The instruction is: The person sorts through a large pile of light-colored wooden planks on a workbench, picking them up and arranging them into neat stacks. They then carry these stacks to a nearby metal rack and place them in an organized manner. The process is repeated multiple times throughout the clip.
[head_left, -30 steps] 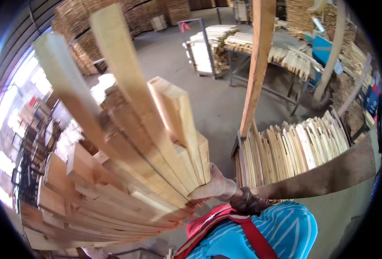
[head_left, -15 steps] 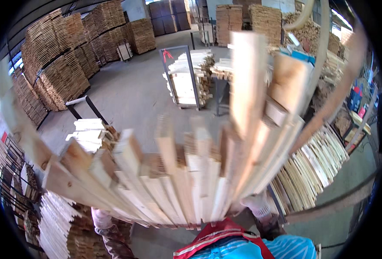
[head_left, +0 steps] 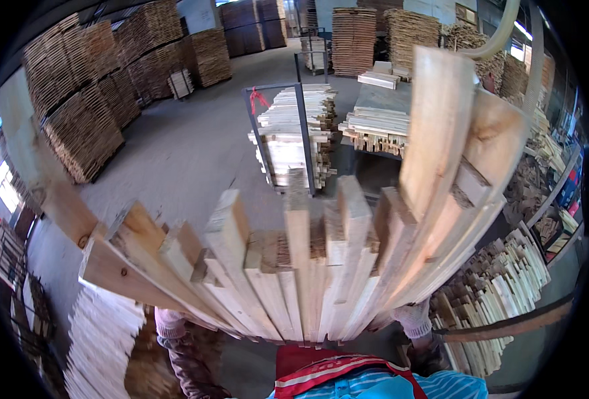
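Note:
A wide bundle of pale wooden boards (head_left: 294,279) of uneven lengths stands out in front of my body, held between my two hands. My left hand (head_left: 169,322), in a light knitted glove, holds the left side from below. At the right side my right hand (head_left: 411,318), gloved as well, clasps the bundle. The boards hide the fingers of both hands. A long board (head_left: 48,173) sticks out far to the left, and a tall, thick one (head_left: 437,126) rises on the right.
A metal-framed cart (head_left: 288,143) loaded with boards stands ahead, beside a table (head_left: 384,100) bearing more boards. Tall wood stacks (head_left: 81,126) line the left and back. Board piles lie close by at lower left (head_left: 101,339) and right (head_left: 497,292). A curved bar (head_left: 507,321) crosses at right.
The view has shifted, and the cart and table ahead look nearer. The bundle stays in both my hands and now reaches a little farther right in view.

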The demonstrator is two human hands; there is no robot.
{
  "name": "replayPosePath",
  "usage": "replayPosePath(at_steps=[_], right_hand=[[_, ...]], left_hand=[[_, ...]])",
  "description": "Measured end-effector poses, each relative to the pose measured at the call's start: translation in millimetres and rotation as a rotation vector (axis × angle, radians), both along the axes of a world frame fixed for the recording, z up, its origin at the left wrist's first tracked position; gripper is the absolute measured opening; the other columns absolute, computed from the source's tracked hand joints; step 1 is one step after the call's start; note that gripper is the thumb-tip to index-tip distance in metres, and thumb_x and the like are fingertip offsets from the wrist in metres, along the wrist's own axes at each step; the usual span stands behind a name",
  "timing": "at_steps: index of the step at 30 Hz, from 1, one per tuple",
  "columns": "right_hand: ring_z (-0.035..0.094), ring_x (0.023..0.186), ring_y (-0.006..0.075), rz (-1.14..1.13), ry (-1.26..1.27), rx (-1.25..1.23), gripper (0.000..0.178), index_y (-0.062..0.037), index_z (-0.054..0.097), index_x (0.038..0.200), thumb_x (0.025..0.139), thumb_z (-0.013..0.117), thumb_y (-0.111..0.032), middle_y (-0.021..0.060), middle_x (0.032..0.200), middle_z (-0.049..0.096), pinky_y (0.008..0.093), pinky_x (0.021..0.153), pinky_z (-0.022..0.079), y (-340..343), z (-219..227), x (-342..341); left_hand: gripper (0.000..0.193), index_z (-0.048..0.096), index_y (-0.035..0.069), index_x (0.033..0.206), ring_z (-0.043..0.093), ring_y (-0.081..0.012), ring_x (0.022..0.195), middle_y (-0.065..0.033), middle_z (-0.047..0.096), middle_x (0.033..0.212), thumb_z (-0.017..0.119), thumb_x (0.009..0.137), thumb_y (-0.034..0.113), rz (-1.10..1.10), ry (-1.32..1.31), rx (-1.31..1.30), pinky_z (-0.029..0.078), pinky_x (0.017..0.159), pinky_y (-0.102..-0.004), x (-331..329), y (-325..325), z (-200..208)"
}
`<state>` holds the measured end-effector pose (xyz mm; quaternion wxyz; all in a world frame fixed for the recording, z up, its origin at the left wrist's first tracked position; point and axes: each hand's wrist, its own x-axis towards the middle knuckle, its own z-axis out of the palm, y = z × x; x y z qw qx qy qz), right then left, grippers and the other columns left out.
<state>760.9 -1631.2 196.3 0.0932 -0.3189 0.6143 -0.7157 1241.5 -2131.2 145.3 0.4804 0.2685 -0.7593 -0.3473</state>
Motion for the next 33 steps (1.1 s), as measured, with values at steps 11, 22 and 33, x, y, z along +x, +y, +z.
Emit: replayPosePath(at_steps=[11,22,33], right_hand=[[0.060,0.112,0.0179,0.222,-0.163,0.003,0.088,-0.0006,0.053,0.135,0.060,0.094,-0.020,0.0087,0.125,0.064,0.0353,0.097,0.049,-334,151,-68],[0.057,0.107,0.0107,0.590,-0.231,-0.155,0.078,-0.0064,0.051,0.135,0.069,0.091,-0.019,0.0029,0.116,0.064,0.0300,0.090,0.050,-712,150,-136],[0.055,0.111,0.0118,0.791,-0.379,-0.233,0.072,-0.0049,0.052,0.129,0.069,0.091,-0.015,0.0035,0.117,0.064,0.0322,0.096,0.048,-1062,123,-206]], left_hand=[[0.079,0.044,-0.001,0.138,0.061,-0.0309,0.105,-0.0180,0.057,0.123,0.073,0.081,0.046,-0.003,0.485,0.401,0.055,0.089,-0.0454,-139,-285,112],[0.086,0.044,-0.002,0.142,0.057,-0.0314,0.116,-0.0195,0.053,0.132,0.074,0.079,0.049,0.198,0.393,0.236,0.049,0.098,-0.0461,-165,-540,184],[0.084,0.044,-0.002,0.142,0.056,-0.0308,0.116,-0.0194,0.053,0.134,0.073,0.081,0.048,0.401,0.325,0.167,0.048,0.099,-0.0458,-216,-812,193]])
